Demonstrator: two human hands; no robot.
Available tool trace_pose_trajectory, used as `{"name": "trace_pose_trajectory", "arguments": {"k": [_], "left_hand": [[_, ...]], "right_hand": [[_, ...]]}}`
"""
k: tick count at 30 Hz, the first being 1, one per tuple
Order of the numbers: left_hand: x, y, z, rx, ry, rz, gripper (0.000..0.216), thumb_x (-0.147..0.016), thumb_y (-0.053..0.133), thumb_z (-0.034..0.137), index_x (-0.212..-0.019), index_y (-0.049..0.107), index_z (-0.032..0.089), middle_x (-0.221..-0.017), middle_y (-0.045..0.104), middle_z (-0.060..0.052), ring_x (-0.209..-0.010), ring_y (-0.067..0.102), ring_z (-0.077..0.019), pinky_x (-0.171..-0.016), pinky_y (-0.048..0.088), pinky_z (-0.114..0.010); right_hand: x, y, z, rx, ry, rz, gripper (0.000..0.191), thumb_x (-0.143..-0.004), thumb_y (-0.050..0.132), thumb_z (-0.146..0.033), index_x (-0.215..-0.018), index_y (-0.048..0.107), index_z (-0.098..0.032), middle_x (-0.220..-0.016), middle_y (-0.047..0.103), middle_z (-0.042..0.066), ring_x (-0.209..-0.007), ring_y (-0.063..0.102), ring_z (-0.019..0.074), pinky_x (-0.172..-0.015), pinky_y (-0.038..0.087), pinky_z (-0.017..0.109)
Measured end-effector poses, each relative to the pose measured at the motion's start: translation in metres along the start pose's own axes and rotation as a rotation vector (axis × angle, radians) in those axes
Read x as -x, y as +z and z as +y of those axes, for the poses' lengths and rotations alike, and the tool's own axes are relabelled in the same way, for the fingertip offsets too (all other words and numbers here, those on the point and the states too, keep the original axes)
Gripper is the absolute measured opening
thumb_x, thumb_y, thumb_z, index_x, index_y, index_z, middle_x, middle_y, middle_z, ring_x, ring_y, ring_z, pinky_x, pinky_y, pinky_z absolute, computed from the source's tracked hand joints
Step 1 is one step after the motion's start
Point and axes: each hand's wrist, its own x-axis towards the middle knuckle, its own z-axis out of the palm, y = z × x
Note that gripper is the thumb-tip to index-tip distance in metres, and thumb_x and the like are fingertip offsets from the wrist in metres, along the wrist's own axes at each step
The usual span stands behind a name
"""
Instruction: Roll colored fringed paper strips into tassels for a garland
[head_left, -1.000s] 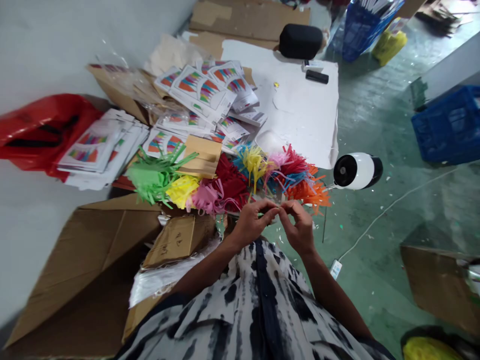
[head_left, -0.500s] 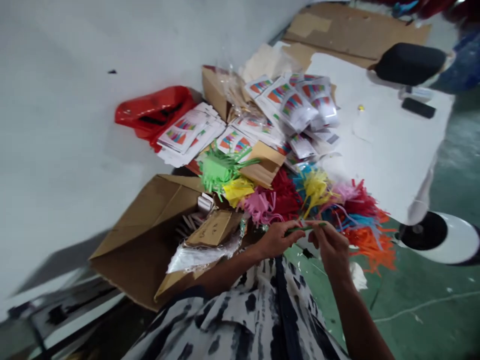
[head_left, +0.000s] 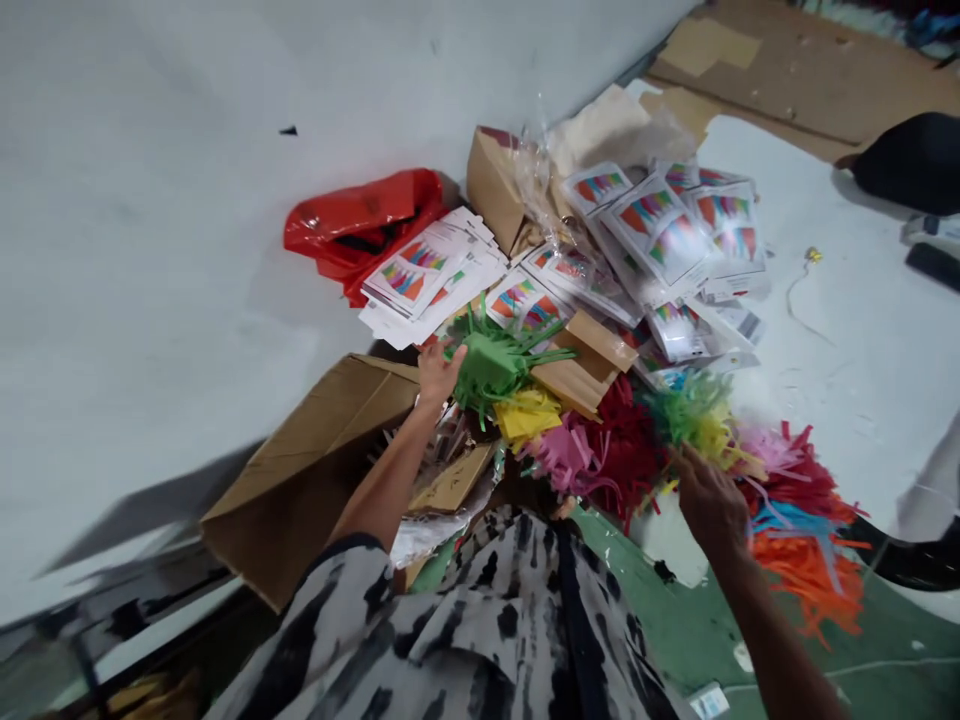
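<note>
My left hand (head_left: 439,372) is at the left edge of a pile of green fringed paper tassels (head_left: 491,362), its thumb and fingers apart. My right hand (head_left: 711,500) is closed on the lower end of a green paper tassel (head_left: 679,412), whose fringe is smeared by motion over the yellow tassels (head_left: 716,438). Beside the hands runs a row of fringed tassels: yellow (head_left: 527,415), pink (head_left: 570,455), dark red (head_left: 626,455), blue (head_left: 784,522) and orange (head_left: 814,580).
An open cardboard box (head_left: 315,450) stands at left, holding clear plastic and a flat carton. Printed cards (head_left: 420,275) lie by a red plastic bag (head_left: 360,225). Packed, printed sleeves (head_left: 664,235) are heaped on the white table (head_left: 847,400). A small brown box (head_left: 581,365) rests behind the tassels.
My hands, earlier together over a thin green strip, have parted. The left has moved to the green pile, the right to the yellow tassels with a green tassel. The view has shifted.
</note>
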Motion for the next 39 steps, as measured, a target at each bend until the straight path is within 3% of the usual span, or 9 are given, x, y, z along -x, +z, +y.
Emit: {"name": "trace_pose_trajectory", "arguments": {"k": [2,4,8,14,20,25,31,36,39], "left_hand": [[-0.013,0.004,-0.004,0.010,-0.009,-0.026,0.015,-0.078,0.079,0.031,-0.082,0.072,0.018,-0.091,0.073,-0.008,-0.097,0.064,-0.0257,-0.096,0.046,-0.037],[-0.018,0.005,-0.001,0.032,0.000,-0.039,0.014,-0.079,0.078,0.032,-0.076,0.072,0.019,-0.086,0.072,-0.005,-0.090,0.063,-0.0228,-0.090,0.047,-0.034],[-0.028,-0.003,0.020,0.119,0.034,-0.098,0.018,-0.077,0.080,0.036,-0.075,0.073,0.020,-0.083,0.069,-0.002,-0.084,0.060,-0.0186,-0.079,0.046,-0.028],[-0.051,-0.002,0.066,0.304,-0.011,-0.298,0.044,-0.078,0.078,0.060,-0.072,0.064,0.019,-0.065,0.061,0.001,-0.059,0.053,-0.0130,-0.059,0.044,-0.026],[-0.049,-0.008,0.083,0.364,-0.004,-0.307,0.043,-0.077,0.084,0.054,-0.069,0.059,0.020,-0.057,0.049,0.006,-0.053,0.044,-0.0092,-0.051,0.035,-0.021],[-0.046,-0.021,0.091,0.420,-0.023,-0.277,0.044,-0.074,0.085,0.057,-0.076,0.061,0.020,-0.062,0.056,0.005,-0.056,0.052,-0.0108,-0.054,0.042,-0.022],[-0.044,-0.043,0.114,0.691,-0.068,-0.287,0.049,-0.067,0.095,0.055,-0.086,0.068,0.019,-0.080,0.072,0.001,-0.072,0.064,-0.0132,-0.066,0.055,-0.025],[-0.043,-0.061,0.143,0.799,0.027,-0.256,0.045,-0.077,0.090,0.057,-0.092,0.069,0.020,-0.089,0.076,0.003,-0.084,0.066,-0.0148,-0.075,0.059,-0.030],[-0.052,-0.050,0.157,0.822,0.149,-0.251,0.046,-0.076,0.092,0.055,-0.087,0.066,0.019,-0.083,0.072,0.005,-0.080,0.061,-0.0118,-0.076,0.057,-0.028]], "right_hand": [[0.010,0.009,-0.012,0.016,0.011,-0.105,0.051,-0.089,0.051,-0.002,-0.132,0.073,-0.020,-0.142,0.069,0.015,-0.109,0.075,0.0297,-0.092,0.059,0.044],[0.015,0.009,-0.026,0.000,0.049,-0.120,0.054,-0.089,0.051,-0.002,-0.135,0.072,-0.021,-0.146,0.066,0.016,-0.112,0.073,0.0303,-0.095,0.059,0.046],[0.004,-0.002,-0.054,-0.062,0.172,-0.005,0.052,-0.092,0.051,-0.009,-0.138,0.069,-0.021,-0.145,0.066,0.017,-0.115,0.072,0.0306,-0.094,0.059,0.046],[-0.032,-0.023,-0.085,-0.231,0.299,0.134,0.048,-0.094,0.051,-0.010,-0.136,0.069,-0.024,-0.149,0.064,0.014,-0.114,0.073,0.0261,-0.098,0.060,0.043],[-0.024,-0.038,-0.094,-0.330,0.368,0.200,0.042,-0.097,0.053,-0.012,-0.132,0.072,-0.023,-0.146,0.066,0.015,-0.111,0.075,0.0257,-0.098,0.062,0.044],[-0.010,-0.045,-0.099,-0.411,0.441,0.223,0.041,-0.097,0.055,-0.014,-0.132,0.073,-0.026,-0.146,0.066,0.013,-0.110,0.076,0.0253,-0.095,0.064,0.043],[-0.019,-0.046,-0.112,-0.501,0.437,0.188,0.043,-0.099,0.051,-0.012,-0.133,0.071,-0.027,-0.148,0.065,0.011,-0.118,0.073,0.0257,-0.100,0.063,0.045],[-0.042,-0.056,-0.121,-0.594,0.375,0.160,0.042,-0.101,0.050,-0.014,-0.137,0.069,-0.026,-0.150,0.063,0.012,-0.129,0.068,0.0259,-0.105,0.061,0.045],[-0.050,-0.062,-0.125,-0.628,0.352,0.162,0.043,-0.101,0.050,-0.014,-0.138,0.068,-0.026,-0.149,0.064,0.012,-0.131,0.067,0.0255,-0.107,0.060,0.045]]}}
